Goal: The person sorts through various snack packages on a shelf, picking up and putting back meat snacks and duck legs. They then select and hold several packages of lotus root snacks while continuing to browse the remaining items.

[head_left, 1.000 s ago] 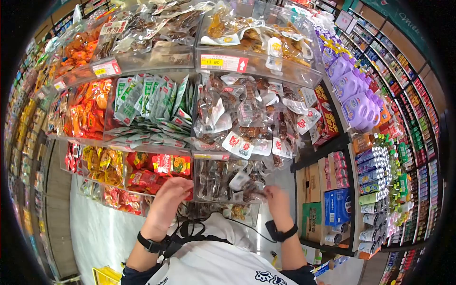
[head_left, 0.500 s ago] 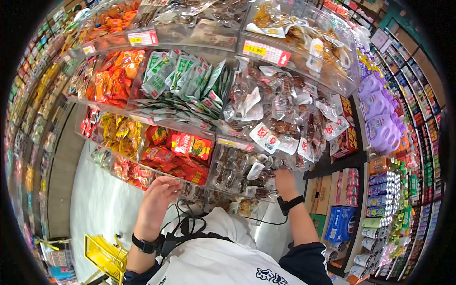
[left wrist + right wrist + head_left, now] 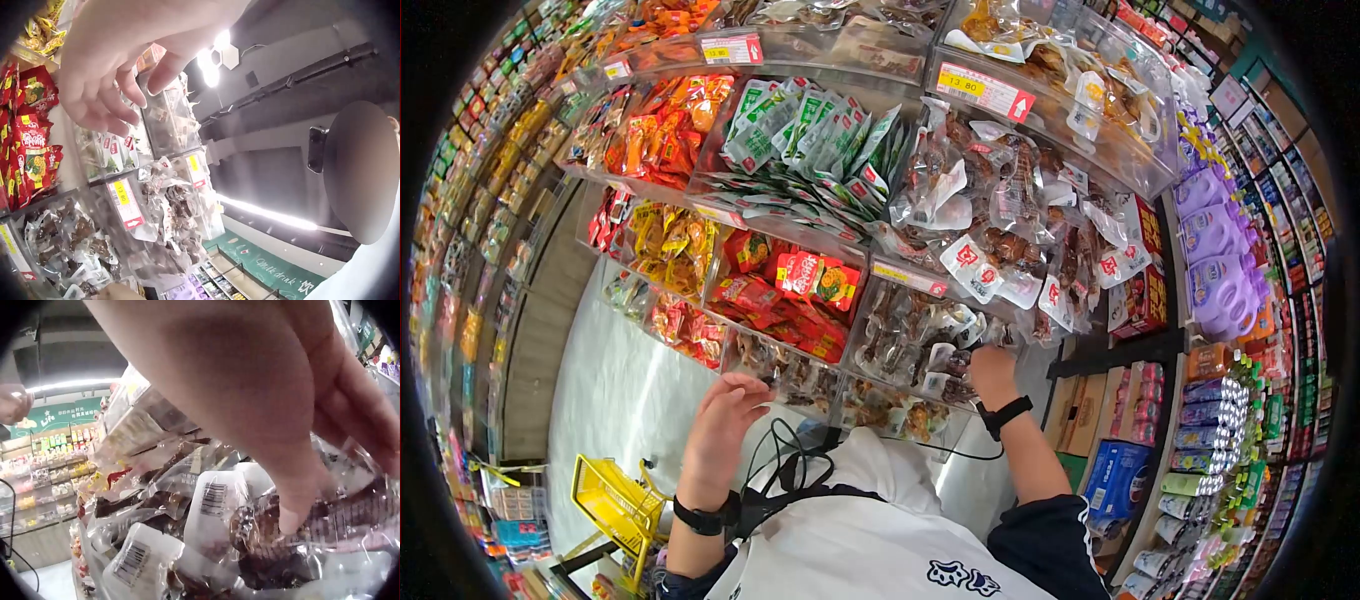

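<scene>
My right hand (image 3: pixel 994 374) reaches into a lower clear bin of vacuum-packed dark meat snacks (image 3: pixel 890 335). In the right wrist view its thumb and fingers grip a clear-wrapped meat snack (image 3: pixel 350 519), the thumb on the near side and the fingertips partly hidden. Packs with white barcoded labels (image 3: pixel 212 509) lie around it. My left hand (image 3: pixel 725 420) hangs at the near side of the display, fingers loosely bent and holding nothing. Red snack packets (image 3: pixel 785 305) fill the bin beyond it, also seen at the left of the left wrist view.
Tiered clear bins hold green-and-silver packets (image 3: pixel 815 140), orange packets (image 3: pixel 662 135) and more meat packs (image 3: pixel 1020 210). Purple bottles (image 3: pixel 1220 290) and drink boxes (image 3: pixel 1115 475) stand at right. A yellow basket cart (image 3: pixel 612 500) is at lower left. A black cable (image 3: pixel 785 450) loops between my arms.
The head view has swung so the display sits further right and higher. My right hand has moved from the bin's front edge into its right side; my left hand stays empty, now below the red packets.
</scene>
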`<action>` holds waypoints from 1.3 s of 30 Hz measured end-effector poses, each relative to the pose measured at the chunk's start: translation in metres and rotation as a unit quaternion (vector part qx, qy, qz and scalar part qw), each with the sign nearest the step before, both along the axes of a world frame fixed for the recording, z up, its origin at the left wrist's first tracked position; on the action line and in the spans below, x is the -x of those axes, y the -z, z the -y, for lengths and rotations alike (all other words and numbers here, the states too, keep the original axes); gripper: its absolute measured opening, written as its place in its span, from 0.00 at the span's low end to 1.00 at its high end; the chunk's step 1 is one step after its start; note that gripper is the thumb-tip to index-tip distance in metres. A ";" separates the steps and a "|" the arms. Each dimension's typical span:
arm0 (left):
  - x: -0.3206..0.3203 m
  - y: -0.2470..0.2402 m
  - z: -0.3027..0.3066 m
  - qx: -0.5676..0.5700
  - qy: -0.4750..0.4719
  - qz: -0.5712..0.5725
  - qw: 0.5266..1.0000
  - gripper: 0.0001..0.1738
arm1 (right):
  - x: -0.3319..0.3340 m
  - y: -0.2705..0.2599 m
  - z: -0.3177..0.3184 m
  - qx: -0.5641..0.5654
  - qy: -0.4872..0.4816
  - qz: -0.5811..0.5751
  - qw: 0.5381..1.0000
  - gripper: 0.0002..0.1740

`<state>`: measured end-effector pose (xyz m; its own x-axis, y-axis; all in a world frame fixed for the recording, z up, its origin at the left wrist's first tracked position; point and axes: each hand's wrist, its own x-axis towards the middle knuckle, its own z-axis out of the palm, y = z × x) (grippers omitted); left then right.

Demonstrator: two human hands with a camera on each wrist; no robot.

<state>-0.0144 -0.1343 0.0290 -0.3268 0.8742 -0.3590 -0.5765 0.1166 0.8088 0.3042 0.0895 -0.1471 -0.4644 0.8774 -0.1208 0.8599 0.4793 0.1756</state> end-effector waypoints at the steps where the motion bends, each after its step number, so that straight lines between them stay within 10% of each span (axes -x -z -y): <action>1: 0.000 0.002 0.002 0.001 -0.010 0.001 1.000 0.08 | -0.004 0.004 -0.003 0.001 -0.018 -0.003 1.000 0.05; 11: -0.029 0.008 -0.011 -0.021 -0.008 0.028 0.999 0.09 | -0.029 -0.018 0.006 0.097 -0.052 -0.242 0.964 0.20; 16: -0.038 -0.014 -0.025 -0.053 0.060 -0.192 0.978 0.10 | -0.034 -0.081 0.056 0.140 -0.082 -0.381 0.910 0.16; 27: -0.045 0.013 -0.012 -0.006 0.501 -0.496 0.709 0.22 | -0.025 -0.037 0.161 0.250 -0.201 -0.335 0.886 0.09; 39: 0.016 0.184 -0.002 0.045 0.490 -0.344 0.800 0.21 | 0.037 0.039 0.236 0.295 -0.011 -0.180 0.938 0.10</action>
<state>-0.0301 -0.1320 -0.1547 0.3523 0.8124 -0.4646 0.4049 0.3152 0.8583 0.2671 -0.1461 -0.1864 -0.5859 0.6963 -0.4145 0.8010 0.4202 -0.4264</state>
